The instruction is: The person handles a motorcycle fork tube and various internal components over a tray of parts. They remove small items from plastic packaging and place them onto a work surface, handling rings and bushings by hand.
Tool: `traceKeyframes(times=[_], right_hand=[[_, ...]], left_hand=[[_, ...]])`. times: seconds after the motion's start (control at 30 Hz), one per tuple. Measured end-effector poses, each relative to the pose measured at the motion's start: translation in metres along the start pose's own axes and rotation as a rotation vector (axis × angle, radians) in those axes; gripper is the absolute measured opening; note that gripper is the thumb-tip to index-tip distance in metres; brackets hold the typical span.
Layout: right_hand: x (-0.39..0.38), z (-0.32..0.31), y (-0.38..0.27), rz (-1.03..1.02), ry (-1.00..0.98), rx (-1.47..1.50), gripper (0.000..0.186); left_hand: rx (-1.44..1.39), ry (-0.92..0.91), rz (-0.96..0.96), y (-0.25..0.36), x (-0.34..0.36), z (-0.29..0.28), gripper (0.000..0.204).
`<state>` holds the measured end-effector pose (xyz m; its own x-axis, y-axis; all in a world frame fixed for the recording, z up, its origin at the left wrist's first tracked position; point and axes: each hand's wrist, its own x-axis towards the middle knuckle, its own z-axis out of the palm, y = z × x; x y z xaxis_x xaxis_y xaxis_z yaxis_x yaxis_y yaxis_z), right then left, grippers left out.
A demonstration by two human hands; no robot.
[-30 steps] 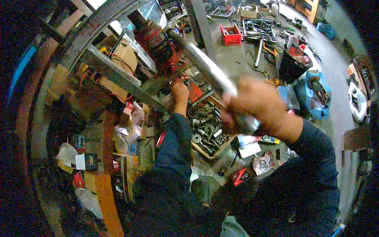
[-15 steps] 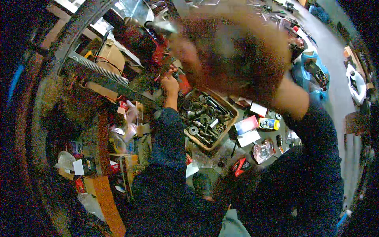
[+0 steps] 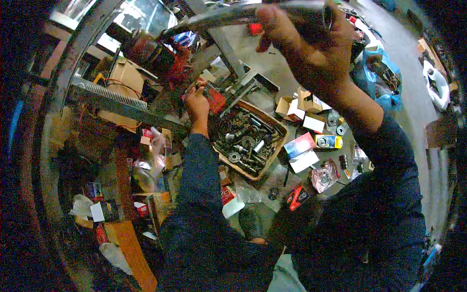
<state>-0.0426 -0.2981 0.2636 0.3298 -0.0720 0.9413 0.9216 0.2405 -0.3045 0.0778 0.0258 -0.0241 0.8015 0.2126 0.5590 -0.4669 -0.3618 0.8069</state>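
The long grey metal tube (image 3: 238, 15) lies against the right hand (image 3: 311, 53), its open end just above the palm; the thumb stands apart, and how firmly the fingers close is unclear. From there its long axis runs leftward to the dark red cylindrical metal jack (image 3: 163, 56), nearer the left hand (image 3: 197, 106), up and left of its curled fingers, whose hold I cannot tell.

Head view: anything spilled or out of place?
Yes, clutter: an open brown carton and a red-and-white box lie right of the parts tray. Two metal rings sit loose beside them, odd since other metal parts are in the tray.
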Motion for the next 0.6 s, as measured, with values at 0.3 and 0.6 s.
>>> traceKeyframes(times=[0.3, 0.6], right_hand=[[-0.049, -0.035, -0.006, 0.212, -0.168, -0.275, 0.035], [-0.053, -0.022, -0.018, 0.165, -0.285, -0.403, 0.036]], left_hand=[[0.452, -0.093, 0.246, 0.051, -0.012, -0.001, 0.021], [0.088, 0.101, 0.11, 0.018, -0.008, -0.017, 0.017]])
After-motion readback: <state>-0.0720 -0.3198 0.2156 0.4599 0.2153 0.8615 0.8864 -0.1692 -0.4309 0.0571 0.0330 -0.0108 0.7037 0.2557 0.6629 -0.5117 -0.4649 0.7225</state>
